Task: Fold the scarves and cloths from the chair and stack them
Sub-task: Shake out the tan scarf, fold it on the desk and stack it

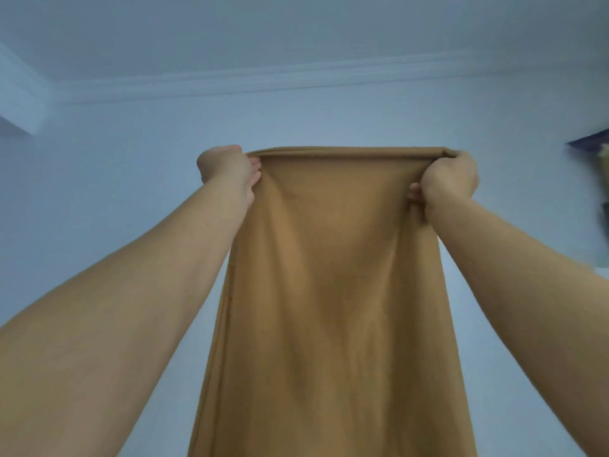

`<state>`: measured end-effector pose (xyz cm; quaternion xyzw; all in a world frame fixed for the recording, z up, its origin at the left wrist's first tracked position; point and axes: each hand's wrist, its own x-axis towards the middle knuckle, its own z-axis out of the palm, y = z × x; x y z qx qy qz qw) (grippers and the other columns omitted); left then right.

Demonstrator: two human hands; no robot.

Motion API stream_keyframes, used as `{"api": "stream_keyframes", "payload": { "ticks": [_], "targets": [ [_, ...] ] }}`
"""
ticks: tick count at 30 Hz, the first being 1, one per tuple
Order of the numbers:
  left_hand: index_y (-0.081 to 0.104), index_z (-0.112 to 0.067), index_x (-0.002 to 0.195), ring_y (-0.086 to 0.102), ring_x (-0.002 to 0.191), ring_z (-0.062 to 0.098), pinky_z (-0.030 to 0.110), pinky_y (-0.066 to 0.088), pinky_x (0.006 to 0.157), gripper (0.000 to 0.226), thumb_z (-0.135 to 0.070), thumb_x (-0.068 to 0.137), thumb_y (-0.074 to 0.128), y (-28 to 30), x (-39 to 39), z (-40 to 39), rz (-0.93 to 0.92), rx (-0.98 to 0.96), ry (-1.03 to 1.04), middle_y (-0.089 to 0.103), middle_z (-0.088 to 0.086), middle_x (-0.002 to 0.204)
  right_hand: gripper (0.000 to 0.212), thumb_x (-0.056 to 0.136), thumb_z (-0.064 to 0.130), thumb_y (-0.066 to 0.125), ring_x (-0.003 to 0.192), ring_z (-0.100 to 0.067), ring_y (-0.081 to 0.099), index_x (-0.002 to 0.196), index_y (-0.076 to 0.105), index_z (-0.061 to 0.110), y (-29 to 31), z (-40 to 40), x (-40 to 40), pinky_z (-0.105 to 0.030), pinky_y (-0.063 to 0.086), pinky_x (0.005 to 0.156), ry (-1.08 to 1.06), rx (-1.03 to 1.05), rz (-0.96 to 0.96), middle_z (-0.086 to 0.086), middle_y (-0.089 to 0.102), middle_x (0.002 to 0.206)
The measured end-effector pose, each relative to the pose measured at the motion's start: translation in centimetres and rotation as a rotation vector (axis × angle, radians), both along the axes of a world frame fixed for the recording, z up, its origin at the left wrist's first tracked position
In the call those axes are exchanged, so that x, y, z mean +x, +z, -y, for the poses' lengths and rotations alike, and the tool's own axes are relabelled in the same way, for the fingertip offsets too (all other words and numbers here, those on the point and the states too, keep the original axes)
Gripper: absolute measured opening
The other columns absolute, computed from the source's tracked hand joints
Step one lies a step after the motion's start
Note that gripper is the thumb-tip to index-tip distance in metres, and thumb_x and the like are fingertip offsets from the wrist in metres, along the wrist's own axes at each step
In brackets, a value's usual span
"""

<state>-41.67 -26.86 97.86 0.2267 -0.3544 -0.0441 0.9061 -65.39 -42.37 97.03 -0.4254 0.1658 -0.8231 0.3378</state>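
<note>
A long mustard-brown scarf (333, 291) hangs straight down in front of me, held up high at arm's length. My left hand (227, 169) grips its top left corner and my right hand (448, 179) grips its top right corner. The top edge is stretched taut between the two hands. The scarf's lower end runs out of the bottom of the frame. The chair and any stack are out of sight.
Behind the scarf is a pale wall with a white ceiling moulding (296, 80). A dark, blurred object (596, 143) shows at the right edge.
</note>
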Motion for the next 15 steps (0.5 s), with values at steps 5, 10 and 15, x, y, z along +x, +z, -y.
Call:
{"api": "stream_keyframes", "payload": {
  "ticks": [5,10,15],
  "targets": [
    [0.06,-0.025,0.085,0.072,0.083,0.022,0.036,0.064,0.075,0.032,-0.018,0.068,0.034,3.4,-2.7,-1.7,-0.006,-0.161,0.257,0.07,0.011,0.107,0.03,0.094,0.023,0.03,0.068,-0.025,0.075,0.081,0.057,0.028,2.8,-1.8,-0.2,-0.038,0.061,0.054,0.19,-0.131,0.164,-0.006,0.074,0.08],
    [0.062,-0.023,0.084,0.073,0.084,0.024,0.041,0.064,0.074,0.031,-0.018,0.074,0.032,7.0,-3.5,-4.0,0.036,-0.193,0.292,0.071,0.01,0.102,0.032,0.093,0.018,0.038,0.074,-0.015,0.075,0.079,0.064,0.029,6.6,-2.9,-2.1,-0.04,0.063,0.065,0.141,-0.196,0.148,0.005,0.076,0.079],
    [0.062,-0.014,0.122,0.069,0.093,0.025,0.04,0.056,0.064,0.042,-0.018,0.093,0.031,9.3,-0.2,-3.6,-0.052,-0.066,0.16,0.07,0.008,0.114,0.03,0.092,0.014,0.041,0.084,-0.013,0.074,0.078,0.064,0.029,7.5,-2.4,-1.9,-0.036,0.06,0.066,0.18,-0.189,0.1,0.004,0.077,0.082]
  ]
}}
